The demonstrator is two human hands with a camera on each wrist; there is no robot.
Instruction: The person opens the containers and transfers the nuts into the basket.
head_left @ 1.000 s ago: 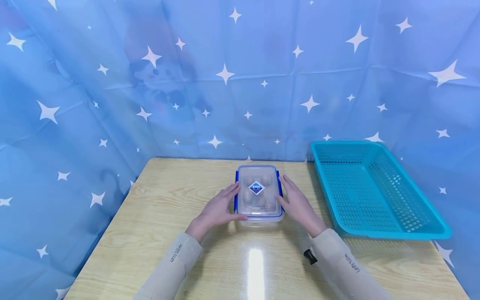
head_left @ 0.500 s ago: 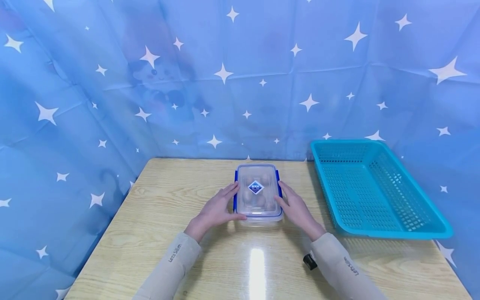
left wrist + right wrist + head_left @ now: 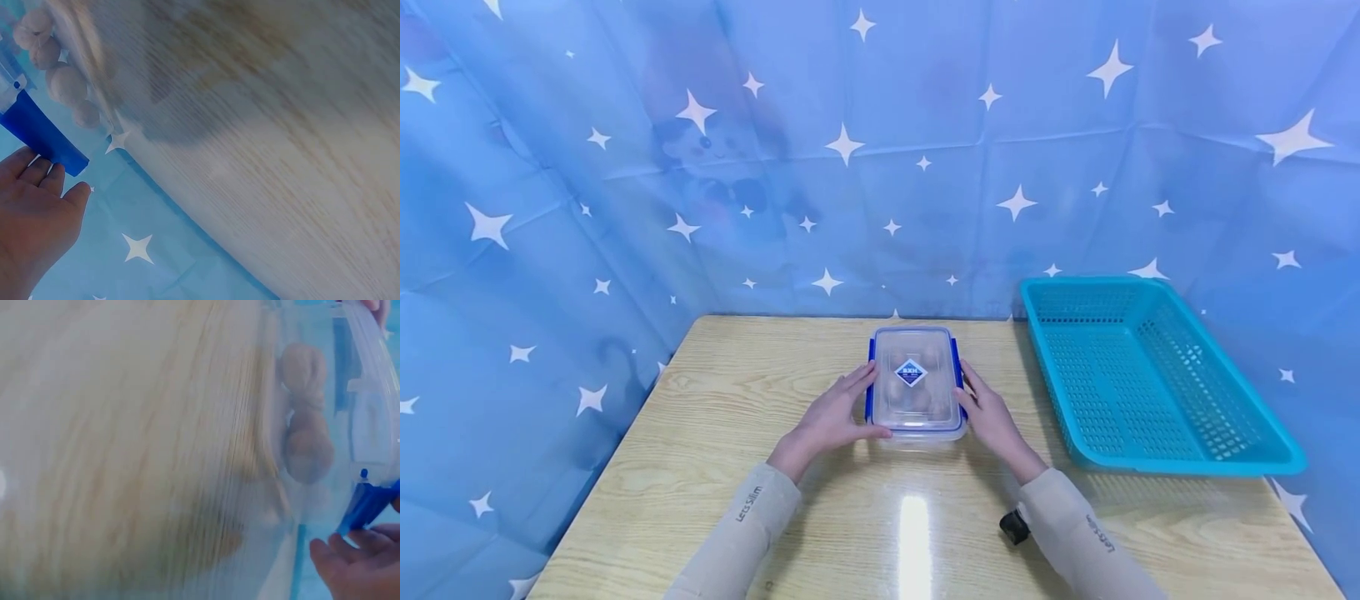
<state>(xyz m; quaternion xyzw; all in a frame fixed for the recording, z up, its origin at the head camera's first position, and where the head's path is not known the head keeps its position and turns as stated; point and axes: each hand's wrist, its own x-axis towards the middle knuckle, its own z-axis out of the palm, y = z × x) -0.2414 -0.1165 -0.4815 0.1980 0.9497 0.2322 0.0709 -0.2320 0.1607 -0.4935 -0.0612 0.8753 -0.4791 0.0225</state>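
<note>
A clear food container (image 3: 913, 408) with a blue-rimmed lid and a diamond label stands on the table. Several round, pale brown things (image 3: 309, 450) show through its wall; their kind is unclear. My left hand (image 3: 823, 421) holds the container's left side, its thumb at the front corner. In the left wrist view its fingers touch a blue latch (image 3: 47, 134) that slants out from the wall. My right hand (image 3: 996, 421) grips the opposite side, thumb at the lid's edge. Its fingertips meet another blue latch (image 3: 365, 506) in the right wrist view.
A turquoise perforated basket (image 3: 1060, 400) stands to the right of the container, at the table's right side. The wooden table (image 3: 700, 417) ends at a blue star-patterned cloth (image 3: 895, 183) behind and at the left.
My right thumb has drawn back slightly from over the lid to its edge, and its fingers sit closer along the side. The left hand keeps its place; the head view has shifted slightly.
</note>
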